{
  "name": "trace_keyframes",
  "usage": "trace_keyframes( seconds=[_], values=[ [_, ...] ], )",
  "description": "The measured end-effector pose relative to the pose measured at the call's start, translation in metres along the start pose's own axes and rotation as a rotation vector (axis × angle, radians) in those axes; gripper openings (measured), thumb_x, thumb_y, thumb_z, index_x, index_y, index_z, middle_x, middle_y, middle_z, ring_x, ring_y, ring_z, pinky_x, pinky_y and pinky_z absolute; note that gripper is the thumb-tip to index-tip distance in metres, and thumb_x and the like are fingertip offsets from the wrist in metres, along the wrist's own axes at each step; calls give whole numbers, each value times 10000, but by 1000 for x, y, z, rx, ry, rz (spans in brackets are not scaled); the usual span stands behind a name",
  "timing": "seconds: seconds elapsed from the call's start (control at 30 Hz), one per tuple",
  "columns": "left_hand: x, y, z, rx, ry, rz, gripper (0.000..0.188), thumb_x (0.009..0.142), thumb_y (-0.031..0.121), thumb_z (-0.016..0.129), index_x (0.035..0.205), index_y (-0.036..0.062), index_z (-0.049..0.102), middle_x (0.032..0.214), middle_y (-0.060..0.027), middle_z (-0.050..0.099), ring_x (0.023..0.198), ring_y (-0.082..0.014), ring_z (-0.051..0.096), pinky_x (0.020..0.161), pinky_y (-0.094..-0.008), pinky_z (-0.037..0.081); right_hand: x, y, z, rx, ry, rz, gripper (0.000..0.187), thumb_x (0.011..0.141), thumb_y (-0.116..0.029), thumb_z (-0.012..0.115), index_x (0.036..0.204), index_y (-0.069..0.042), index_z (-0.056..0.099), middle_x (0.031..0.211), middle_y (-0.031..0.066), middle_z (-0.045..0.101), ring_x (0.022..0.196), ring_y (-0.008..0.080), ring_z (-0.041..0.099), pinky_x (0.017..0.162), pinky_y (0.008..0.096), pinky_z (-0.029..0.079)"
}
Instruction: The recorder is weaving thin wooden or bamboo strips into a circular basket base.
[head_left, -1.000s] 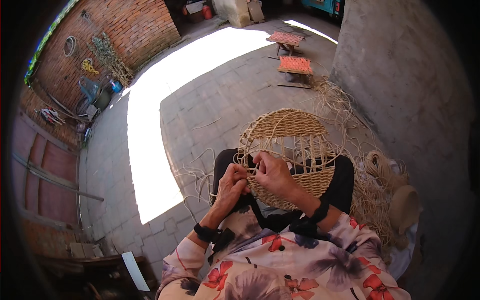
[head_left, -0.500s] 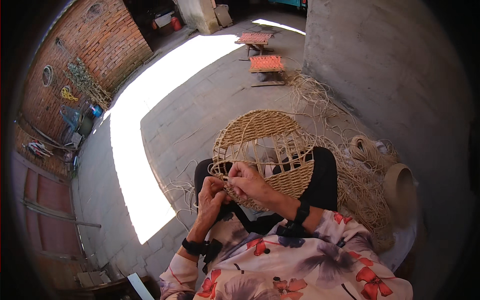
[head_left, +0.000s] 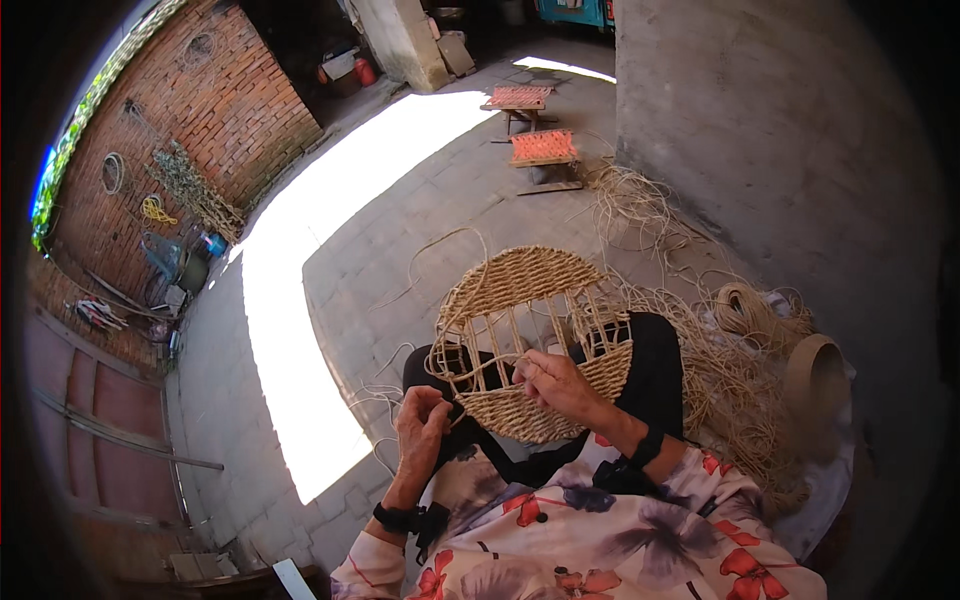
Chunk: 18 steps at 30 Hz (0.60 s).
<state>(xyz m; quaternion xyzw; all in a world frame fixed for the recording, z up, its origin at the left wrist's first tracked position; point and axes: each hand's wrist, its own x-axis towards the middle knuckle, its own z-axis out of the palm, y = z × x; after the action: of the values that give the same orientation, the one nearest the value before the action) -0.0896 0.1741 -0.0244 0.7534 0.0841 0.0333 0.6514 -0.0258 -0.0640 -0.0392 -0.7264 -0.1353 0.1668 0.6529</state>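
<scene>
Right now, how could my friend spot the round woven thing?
Find the paved floor, then the black-clad knees. Across them lies the woven disc; unlike the tangled cord on the right, it has an open band between two woven parts.

The woven piece (head_left: 520,283) is rough, matt cord, perhaps straw; the shirt (head_left: 640,545) smooth-looking cloth.

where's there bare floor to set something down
The shaded paving between the sunlit strip and the orange stools looks bare; nearer the woven piece, a loose strand crosses it. The strip looks free, though glare hides detail. Right of the piece is crowded: tangled cord and a coil, toward the grey wall.
</scene>
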Motion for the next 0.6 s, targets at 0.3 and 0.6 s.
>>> trace_keyframes(
  seconds=[0.3, 0.6],
  values=[
    [-6, -2, -11, 135, 57, -113, 142, 921, 94, 591, 1023, 9, 640, 814, -24, 645, 660, -75, 567, 582, -212, 462, 2, -5, 21, 40, 49, -158, 308, 1024, -231, 460, 881, 9, 591, 676, 62, 605, 611, 139, 600, 597, 306, 494],
    [3, 4, -10, 97, -21, -206, 196, 931, 117, 582, 1089, 20, 644, 894, -32, 684, 708, -81, 593, 616, -220, 493, -2, 8, 7, 415, -22, 64, 332, 1043, -315, 457, 942, -28, 590, 700, 5, 583, 568, 70, 565, 499, 206, 485]
  ],
)
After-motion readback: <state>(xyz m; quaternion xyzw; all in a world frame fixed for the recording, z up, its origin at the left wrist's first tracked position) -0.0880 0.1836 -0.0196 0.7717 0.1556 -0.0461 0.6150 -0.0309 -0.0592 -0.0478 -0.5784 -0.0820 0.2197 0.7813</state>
